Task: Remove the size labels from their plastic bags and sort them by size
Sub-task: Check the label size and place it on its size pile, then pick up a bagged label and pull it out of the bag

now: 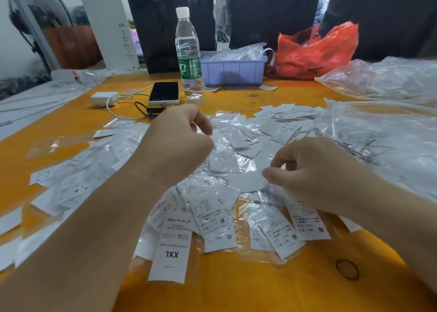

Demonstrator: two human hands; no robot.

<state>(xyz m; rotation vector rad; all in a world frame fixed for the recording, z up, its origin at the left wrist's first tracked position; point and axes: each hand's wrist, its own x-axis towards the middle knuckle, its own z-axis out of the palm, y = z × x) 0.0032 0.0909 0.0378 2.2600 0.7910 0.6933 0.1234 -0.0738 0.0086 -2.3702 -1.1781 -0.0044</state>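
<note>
White blank-faced paper size label [247,181] pinched by right hand [314,169], left hand [179,139] curled, apparently empty, above crinkled clear plastic bags [227,162]; mid-extraction, next read size, place with matching labels.

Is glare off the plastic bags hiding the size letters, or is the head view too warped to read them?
Head view: glare streaks the plastic bags mid-table, washing out print there; near labels read fine, XXL label and M label; wide-angle bends the edges and the bottle leans; right hand pinches a blank-looking label.
</note>
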